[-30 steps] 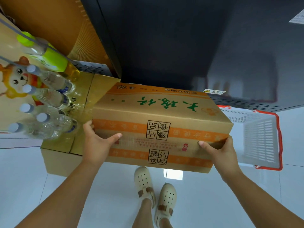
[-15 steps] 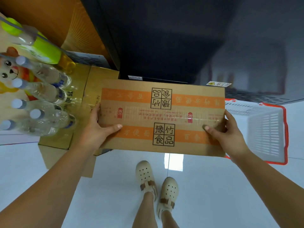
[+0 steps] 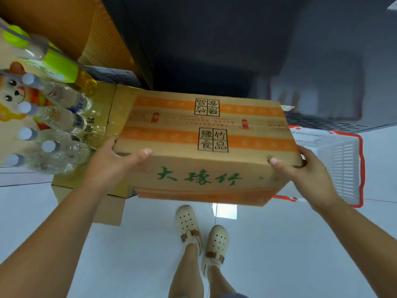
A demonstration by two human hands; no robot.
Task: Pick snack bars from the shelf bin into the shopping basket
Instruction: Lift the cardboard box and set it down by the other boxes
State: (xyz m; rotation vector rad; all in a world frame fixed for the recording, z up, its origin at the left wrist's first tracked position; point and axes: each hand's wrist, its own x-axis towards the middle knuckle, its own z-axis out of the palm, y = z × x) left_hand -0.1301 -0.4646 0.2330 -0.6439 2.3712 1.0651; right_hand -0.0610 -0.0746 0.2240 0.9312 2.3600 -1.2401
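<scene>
Holding the carton (image 3: pixel 206 147) w/ both hands, off the floor (image 3: pixel 279 244), in front of the dark shelf unit (image 3: pixel 214 50). My left hand (image 3: pixel 111 166) grips its left end, thumb across the near face. My right hand (image 3: pixel 307 173) clasps the right end, thumb on the near corner.

Vs. a sec ago the box has rolled toward me. The green-lettered side faced away then & now faces me, and the orange-striped taped face is up.

No snack bars visible, prob. inside. Flaps look taped shut, so I'd say nothing's gone into the shopping basket (image 3: pixel 343 168) yet. It sits on the floor to my right, partly behind the carton, & looks empty where I can see.

Water bottles (image 3: pixel 53 117) lie on another box (image 3: pixel 103 117) at my left. Next, I reckon: set the carton down & open it, clear of the bottles.
</scene>
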